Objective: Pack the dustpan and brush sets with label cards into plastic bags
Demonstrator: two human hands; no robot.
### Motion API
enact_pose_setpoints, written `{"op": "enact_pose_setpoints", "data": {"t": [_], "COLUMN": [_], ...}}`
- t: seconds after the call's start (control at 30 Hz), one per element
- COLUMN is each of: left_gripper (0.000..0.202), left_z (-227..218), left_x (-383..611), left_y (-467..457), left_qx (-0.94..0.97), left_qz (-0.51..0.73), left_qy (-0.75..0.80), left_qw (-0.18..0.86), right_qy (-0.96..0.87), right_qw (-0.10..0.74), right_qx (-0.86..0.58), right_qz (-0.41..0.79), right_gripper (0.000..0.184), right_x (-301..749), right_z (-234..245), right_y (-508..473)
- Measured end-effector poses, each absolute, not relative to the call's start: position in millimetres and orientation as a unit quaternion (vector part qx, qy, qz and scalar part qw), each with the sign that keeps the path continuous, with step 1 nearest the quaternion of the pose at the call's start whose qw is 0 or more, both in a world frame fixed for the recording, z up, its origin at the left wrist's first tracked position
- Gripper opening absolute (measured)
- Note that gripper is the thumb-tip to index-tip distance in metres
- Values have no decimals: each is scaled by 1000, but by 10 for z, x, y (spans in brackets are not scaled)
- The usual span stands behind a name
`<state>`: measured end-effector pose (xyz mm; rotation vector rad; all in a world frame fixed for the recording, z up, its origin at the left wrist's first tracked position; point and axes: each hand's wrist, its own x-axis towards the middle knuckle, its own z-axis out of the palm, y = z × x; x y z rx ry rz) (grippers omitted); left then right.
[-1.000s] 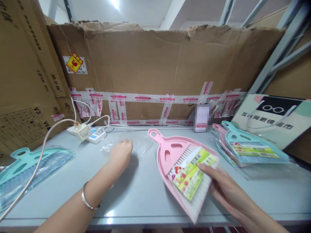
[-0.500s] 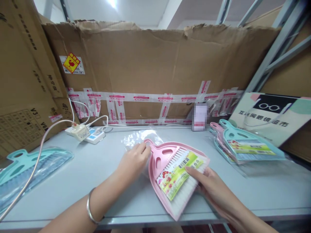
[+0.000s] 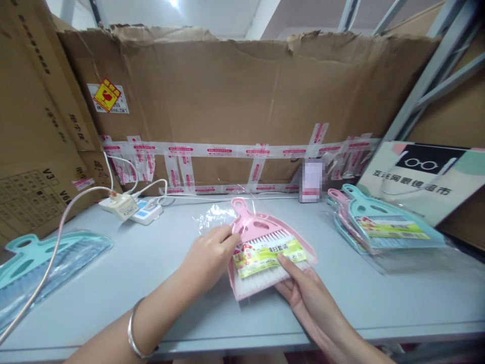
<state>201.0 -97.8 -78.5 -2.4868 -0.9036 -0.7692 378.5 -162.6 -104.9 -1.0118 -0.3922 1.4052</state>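
Note:
A pink dustpan [image 3: 252, 226] with a white-bristled brush [image 3: 265, 277] in it is held over the middle of the table, handle pointing away from me. A printed yellow-green label [image 3: 265, 257] lies across the bristles. Clear plastic film [image 3: 214, 216] spreads around the handle end. My left hand [image 3: 214, 253] has its fingers closed at the dustpan's left edge, on the rim or its film. My right hand [image 3: 303, 288] grips the wide front edge, thumb on top by the label and fingers underneath.
Bagged teal and pink dustpan sets [image 3: 394, 222] are stacked at the right. Another teal set [image 3: 56, 263] lies at the left under a cable. A power strip [image 3: 146, 211], a phone [image 3: 310, 181], a large carton [image 3: 235, 96] and a paper bag [image 3: 413, 177] stand along the back.
The dustpan has turned counter-clockwise, so its handle points more straight back. My left hand has shifted from beside the handle to the left rim; my right hand has moved left with the front edge.

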Motion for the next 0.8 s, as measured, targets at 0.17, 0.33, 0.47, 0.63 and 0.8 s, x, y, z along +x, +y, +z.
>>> {"op": "enact_pose_setpoints", "data": {"t": [0.17,0.33,0.47,0.63,0.8], "left_gripper": [20,21,20,60,53], "left_z": [-781,-751,-667,-655,-713], "left_x": [2058,2035,1945,1894,1976], "left_y": [-1017,-1010,-947,-751,-714], "left_qx": [-907,-928,-854,-554,-452], "left_qz": [-261,-255,-423,-532,-429], "left_qy": [-240,-214,-300,-522,-419], "left_qw": [227,165,40,-371,-660], "right_qy": [-197,-158,-126,-116,-125], "right_qw": [599,622,654,657,652], "right_qx": [-432,-420,-407,-405,-397], "right_qz": [644,642,625,625,634], "right_gripper": [61,54,54,56,47], "right_x": [3698,3612,3608,3615,3526], "right_z": [-1035,-1027,-1013,-1001,-1020], "right_y": [-1582,-1555,-1521,-1498,-1413]}}
